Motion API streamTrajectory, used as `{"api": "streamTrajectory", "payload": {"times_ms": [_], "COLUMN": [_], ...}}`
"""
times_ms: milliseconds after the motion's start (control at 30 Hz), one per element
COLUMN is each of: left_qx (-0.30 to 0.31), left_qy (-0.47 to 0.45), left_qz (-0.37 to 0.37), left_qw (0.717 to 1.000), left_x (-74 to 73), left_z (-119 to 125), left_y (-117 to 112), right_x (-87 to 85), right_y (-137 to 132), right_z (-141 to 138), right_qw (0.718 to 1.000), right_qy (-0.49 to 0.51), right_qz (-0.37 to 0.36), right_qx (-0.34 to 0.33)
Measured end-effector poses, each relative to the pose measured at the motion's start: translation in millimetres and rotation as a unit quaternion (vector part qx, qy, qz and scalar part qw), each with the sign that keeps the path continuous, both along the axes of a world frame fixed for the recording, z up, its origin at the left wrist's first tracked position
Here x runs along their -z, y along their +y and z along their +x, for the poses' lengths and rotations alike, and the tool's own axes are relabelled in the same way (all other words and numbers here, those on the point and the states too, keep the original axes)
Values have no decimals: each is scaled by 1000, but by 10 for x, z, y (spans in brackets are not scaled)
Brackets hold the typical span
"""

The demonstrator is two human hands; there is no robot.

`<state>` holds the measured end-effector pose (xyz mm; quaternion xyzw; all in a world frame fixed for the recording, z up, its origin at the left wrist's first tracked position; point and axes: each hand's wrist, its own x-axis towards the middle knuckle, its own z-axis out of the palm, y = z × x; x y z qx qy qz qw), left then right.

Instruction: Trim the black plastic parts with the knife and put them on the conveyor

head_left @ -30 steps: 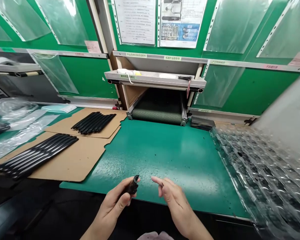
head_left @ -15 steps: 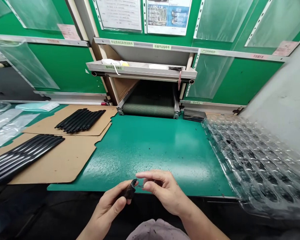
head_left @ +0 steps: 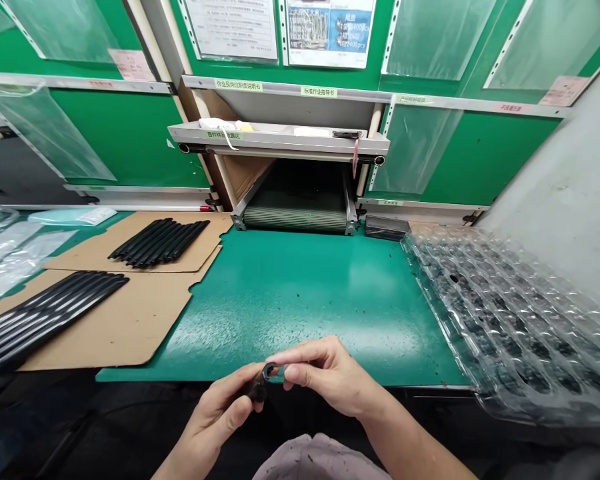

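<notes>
At the front edge of the green table, my left hand is closed around a short black plastic tube. The tube's round, hollow end tilts up and to the right. My right hand is at that end, its index finger stretched over the rim and its thumb just beside the opening. Those fingers are pinched together; a small thin thing seems to be between them, too small to make out. Most of the tube is hidden inside my left hand.
Long black tubes and shorter black tubes lie on cardboard sheets at the left. A clear moulded tray stands at the right. Behind are a conveyor belt, a shelf and a small dark box.
My right hand has moved slightly left, so its fingertips now meet the tube's open end. The tube has turned a little, showing more of its opening. My left hand keeps its hold.
</notes>
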<state>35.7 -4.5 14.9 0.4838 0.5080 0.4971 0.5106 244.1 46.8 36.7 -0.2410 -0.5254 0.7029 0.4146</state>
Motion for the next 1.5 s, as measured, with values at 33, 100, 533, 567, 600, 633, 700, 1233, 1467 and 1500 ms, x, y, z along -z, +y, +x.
{"api": "streamTrajectory", "payload": {"times_ms": [33, 100, 533, 567, 600, 633, 700, 1233, 1467, 1500], "left_qx": [1, 5, -30, -19, -19, -30, -77, -206, -30, 0], "left_qy": [-2, -1, 157, 181, 199, 213, 240, 230, 224, 223], "left_qz": [-1, -2, 175, 212, 245, 273, 313, 265, 230, 227], "left_qw": [1000, 1000, 972, 960, 949, 938, 916, 913, 947, 948], "left_x": [0, -15, 212, 208, 198, 186, 162, -96, -203, -206], "left_z": [4, 18, -113, -107, -93, -76, -44, 187, -34, -72], "left_y": [3, 7, 74, 86, 97, 106, 125, 93, 350, 403], "right_x": [-6, -18, 65, 84, 102, 117, 126, 32, -24, -51], "right_y": [2, 5, -39, -21, 2, 27, 63, 66, 78, 69], "right_z": [10, 21, -233, -253, -269, -280, -288, -228, -157, -161], "right_qw": [1000, 1000, 970, 963, 955, 949, 945, 925, 933, 936], "right_qy": [0, -4, -142, -164, -184, -199, -205, -299, -255, -240], "right_qz": [-3, -5, 127, 135, 138, 136, 122, 134, 181, 200], "right_qx": [-6, -15, 150, 169, 188, 204, 224, 192, 177, 163]}}
